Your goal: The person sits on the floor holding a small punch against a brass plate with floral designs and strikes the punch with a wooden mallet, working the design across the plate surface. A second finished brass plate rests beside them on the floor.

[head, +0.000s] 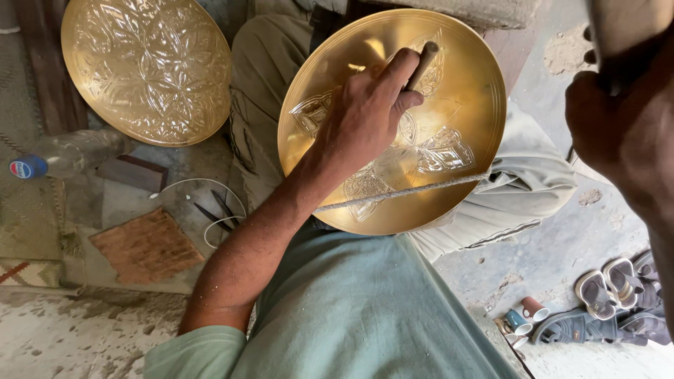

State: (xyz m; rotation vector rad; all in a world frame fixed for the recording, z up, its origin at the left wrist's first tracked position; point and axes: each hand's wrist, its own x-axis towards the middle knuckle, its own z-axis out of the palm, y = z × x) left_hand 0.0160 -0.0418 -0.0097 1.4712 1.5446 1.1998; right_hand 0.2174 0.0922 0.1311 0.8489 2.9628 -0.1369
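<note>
Brass plate (pixel 463 91) rests on the person's lap, half engraved w/ leaf shapes, a cord across its lower part. Left hand (pixel 368 116) closed round a punch (pixel 423 62), tip on the plate. Right hand (pixel 621 112) raised at the right, blurred; can't tell its grip. Finished engraved plate (pixel 144 67) on the floor, bottle (pixel 67 154) near it, sandals (pixel 611 298) at right.

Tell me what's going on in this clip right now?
A seated person steadies a round brass plate on the lap. The left hand holds a slim metal punch upright against its partly engraved floral pattern. The right hand is raised at the frame's edge, gripping something blurred. A fully engraved plate lies on the floor beside a plastic bottle.
</note>
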